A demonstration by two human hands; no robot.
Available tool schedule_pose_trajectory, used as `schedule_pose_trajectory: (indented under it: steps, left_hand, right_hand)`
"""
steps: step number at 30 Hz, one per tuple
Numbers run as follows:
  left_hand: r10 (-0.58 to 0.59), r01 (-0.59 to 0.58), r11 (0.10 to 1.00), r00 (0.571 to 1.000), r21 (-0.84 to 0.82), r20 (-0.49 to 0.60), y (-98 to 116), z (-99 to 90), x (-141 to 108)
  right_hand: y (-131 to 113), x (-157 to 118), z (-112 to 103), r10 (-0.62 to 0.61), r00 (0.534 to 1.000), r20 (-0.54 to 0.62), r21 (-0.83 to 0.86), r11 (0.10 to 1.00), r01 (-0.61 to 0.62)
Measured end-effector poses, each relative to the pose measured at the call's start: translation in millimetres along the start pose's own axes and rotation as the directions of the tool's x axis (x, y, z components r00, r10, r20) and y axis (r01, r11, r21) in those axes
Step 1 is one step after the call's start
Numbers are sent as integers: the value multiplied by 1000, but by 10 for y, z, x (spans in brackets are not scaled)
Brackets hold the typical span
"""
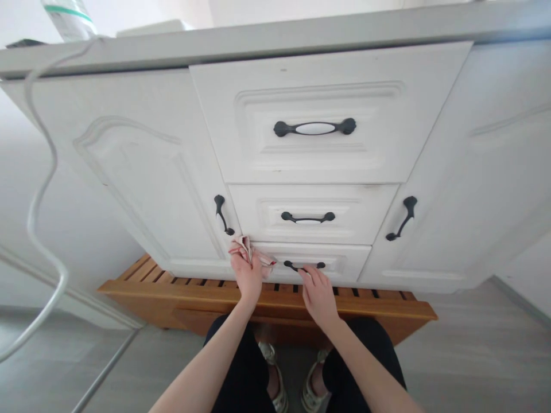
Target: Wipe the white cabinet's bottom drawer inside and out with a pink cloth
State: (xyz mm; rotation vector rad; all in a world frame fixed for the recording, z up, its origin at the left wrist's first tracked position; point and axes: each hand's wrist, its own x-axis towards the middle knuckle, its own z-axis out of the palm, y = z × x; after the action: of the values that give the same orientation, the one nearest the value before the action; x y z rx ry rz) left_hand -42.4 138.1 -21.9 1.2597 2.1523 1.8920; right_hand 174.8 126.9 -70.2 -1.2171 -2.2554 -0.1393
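A white cabinet stands in front of me with three stacked drawers in its middle. My left hand [247, 274] is closed around a small pinkish cloth [246, 248] and presses it against the left end of the bottom drawer [344, 264]. My right hand [317, 292] reaches up to that drawer's black handle [303, 265], with the fingertips at or just under it; whether the fingers curl around it is hidden. Both forearms come up from the bottom of the view.
Above are the middle drawer [310, 213] and top drawer [318, 123], flanked by a left door [142, 172] and a right door [477, 172]. A slatted wooden platform [387, 307] lies under the cabinet. A white cable [41, 195] hangs at left. My knees and sandalled feet are below.
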Motion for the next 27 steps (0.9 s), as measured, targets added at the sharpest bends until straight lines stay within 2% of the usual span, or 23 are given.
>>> schedule_pose_trajectory:
  steps: [2,3,6,8,10,11,13,17,22,25,27]
  left_hand:
    - [52,-53,998,998,27,31,20,53,-54]
    - [79,-81,996,995,39,54,40,97,-102]
    - [147,-159,985,978,69,148,161,321,-331]
    - [175,-195,978,960,77,217,297,523,-534]
    - [201,-230,971,936,69,289,473,728,-745]
    - [225,-257,965,915,55,336,573,823,-845]
    - [296,-335,942,843,7,449,788,995,-1023]
    - [445,-499,860,628,-108,639,1215,1296,-1276]
    - [527,-621,757,395,-204,752,1540,1677,-1455]
    - [545,-648,717,294,-255,785,1581,1769,-1495]
    - [555,-654,703,259,-280,790,1558,1674,-1489]
  right_hand:
    - [-147,-478,140,98,992,-73,97,991,-91]
    - [-236,-759,230,125,991,-51,161,980,-116]
    - [-498,-1596,503,126,977,174,322,930,-178]
    - [-608,-2001,640,115,919,378,364,894,-262]
    - [-636,-2224,731,87,826,557,375,861,-343]
    - [-622,-2277,764,86,789,609,366,851,-376]
    - [-558,-2315,817,151,765,625,324,842,-431]
    - [-417,-2348,918,336,752,567,262,792,-551]
    - [-375,-2438,977,366,775,515,327,752,-573]
    - [-364,-2457,977,357,762,541,316,753,-577]
    - [-335,-2458,986,335,758,560,308,765,-565]
